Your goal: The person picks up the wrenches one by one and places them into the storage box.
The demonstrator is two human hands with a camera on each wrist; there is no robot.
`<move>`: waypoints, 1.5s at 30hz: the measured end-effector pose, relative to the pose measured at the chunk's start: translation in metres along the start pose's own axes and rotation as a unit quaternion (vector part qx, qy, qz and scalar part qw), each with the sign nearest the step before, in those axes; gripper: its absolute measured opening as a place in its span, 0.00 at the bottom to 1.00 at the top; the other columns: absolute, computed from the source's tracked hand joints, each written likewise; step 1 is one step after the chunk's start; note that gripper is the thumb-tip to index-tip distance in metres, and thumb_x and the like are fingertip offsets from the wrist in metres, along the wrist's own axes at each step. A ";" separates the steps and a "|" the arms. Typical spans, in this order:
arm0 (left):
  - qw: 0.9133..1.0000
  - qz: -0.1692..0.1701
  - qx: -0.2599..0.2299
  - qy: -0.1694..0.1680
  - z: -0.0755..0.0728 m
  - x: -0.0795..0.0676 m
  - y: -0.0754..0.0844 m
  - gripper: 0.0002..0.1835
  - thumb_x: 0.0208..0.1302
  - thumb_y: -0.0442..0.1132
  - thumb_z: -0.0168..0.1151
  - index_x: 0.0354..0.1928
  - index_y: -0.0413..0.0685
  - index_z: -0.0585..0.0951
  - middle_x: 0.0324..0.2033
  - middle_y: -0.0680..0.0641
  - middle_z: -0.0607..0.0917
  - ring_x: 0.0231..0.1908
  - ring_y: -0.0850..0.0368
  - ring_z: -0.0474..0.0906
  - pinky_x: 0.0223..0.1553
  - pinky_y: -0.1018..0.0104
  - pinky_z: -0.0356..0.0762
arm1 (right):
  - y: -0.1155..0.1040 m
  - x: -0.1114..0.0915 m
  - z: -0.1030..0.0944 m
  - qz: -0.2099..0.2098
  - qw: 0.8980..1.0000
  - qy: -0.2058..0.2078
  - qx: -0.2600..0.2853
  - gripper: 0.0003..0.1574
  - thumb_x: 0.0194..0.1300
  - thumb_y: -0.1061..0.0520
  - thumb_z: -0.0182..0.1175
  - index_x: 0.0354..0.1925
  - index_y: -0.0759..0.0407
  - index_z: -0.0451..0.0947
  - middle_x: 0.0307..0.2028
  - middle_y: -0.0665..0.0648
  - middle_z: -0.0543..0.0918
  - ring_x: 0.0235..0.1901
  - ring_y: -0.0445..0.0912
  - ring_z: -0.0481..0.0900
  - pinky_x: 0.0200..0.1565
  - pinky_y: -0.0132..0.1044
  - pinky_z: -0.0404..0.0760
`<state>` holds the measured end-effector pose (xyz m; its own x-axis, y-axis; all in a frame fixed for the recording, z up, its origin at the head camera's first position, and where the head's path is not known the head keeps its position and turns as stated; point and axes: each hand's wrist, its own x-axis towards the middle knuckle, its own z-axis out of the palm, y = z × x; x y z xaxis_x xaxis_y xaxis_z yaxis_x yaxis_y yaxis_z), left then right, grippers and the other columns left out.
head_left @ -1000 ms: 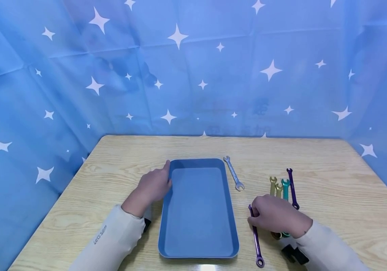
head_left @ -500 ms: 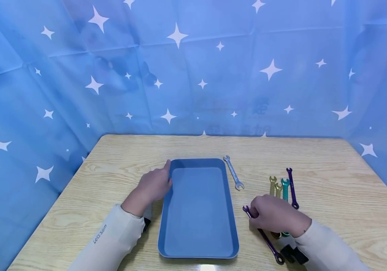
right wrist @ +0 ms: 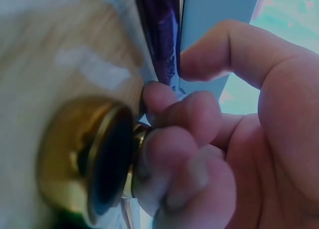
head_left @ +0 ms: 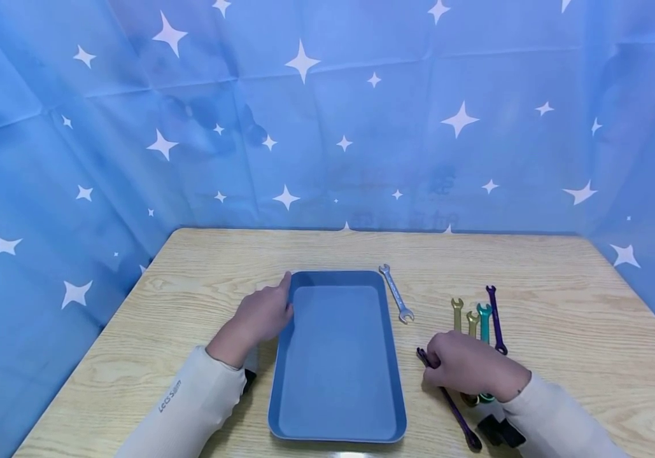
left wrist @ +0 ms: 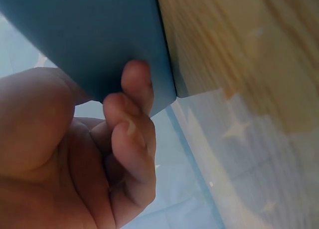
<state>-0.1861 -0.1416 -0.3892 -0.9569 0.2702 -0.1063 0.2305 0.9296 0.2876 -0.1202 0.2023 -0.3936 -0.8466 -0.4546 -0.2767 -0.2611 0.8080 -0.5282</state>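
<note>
My left hand (head_left: 264, 312) is at the far left corner of a blue tray (head_left: 338, 362), its index finger along the rim and thumb over the edge. Curled fingers (left wrist: 137, 84) meet the tray's outer wall in the left wrist view. To the right of the tray, my right hand (head_left: 461, 362) pinches a dark purple combination wrench (head_left: 459, 410) between thumb and fingers; the wrench slants on the table. Under and behind this hand lie two gold wrenches (head_left: 457, 315) and a green wrench (head_left: 484, 321), partly hidden. A gold ring end (right wrist: 107, 159) is close by the curled fingers.
A silver wrench (head_left: 396, 294) lies just right of the tray's far end. Another purple wrench (head_left: 496, 321) lies at the right of the group. The wooden table (head_left: 579, 305) backs onto a blue starry curtain (head_left: 327, 127).
The purple wrench in my right hand has turned, its near end swinging right. One gold wrench has shifted slightly left. My left hand keeps its place at the tray.
</note>
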 end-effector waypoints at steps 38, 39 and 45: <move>0.976 -0.035 -0.188 -0.100 -0.004 0.001 -0.008 0.38 0.77 0.40 0.45 0.79 0.39 0.40 0.16 0.43 0.83 0.14 0.53 0.76 0.17 0.67 0.67 | -0.003 0.000 -0.019 -0.022 0.998 0.031 0.047 0.16 0.76 0.58 0.48 0.27 0.54 0.68 0.12 0.46 0.65 0.08 0.43 0.69 0.18 0.34 0.69; 0.976 -0.035 -0.188 -0.100 -0.003 0.001 -0.008 0.38 0.77 0.40 0.45 0.79 0.39 0.40 0.16 0.43 0.83 0.13 0.53 0.76 0.17 0.67 0.67 | -0.003 0.000 -0.020 -0.023 0.998 0.036 0.053 0.17 0.77 0.58 0.47 0.27 0.55 0.67 0.11 0.46 0.66 0.09 0.45 0.71 0.19 0.34 0.69; 0.977 -0.030 -0.188 -0.100 -0.003 0.001 -0.009 0.38 0.77 0.40 0.44 0.79 0.40 0.40 0.15 0.43 0.82 0.12 0.54 0.74 0.17 0.67 0.65 | -0.007 -0.002 -0.022 -0.020 0.993 0.073 0.094 0.16 0.78 0.55 0.47 0.30 0.56 0.66 0.11 0.48 0.68 0.10 0.48 0.73 0.19 0.36 0.72</move>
<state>-0.1895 -0.1502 -0.3888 -0.9042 0.2960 -0.3078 0.0573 0.7983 0.5995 -0.1271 0.2061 -0.3717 -0.8995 -0.4139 -0.1401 -0.2161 0.6999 -0.6807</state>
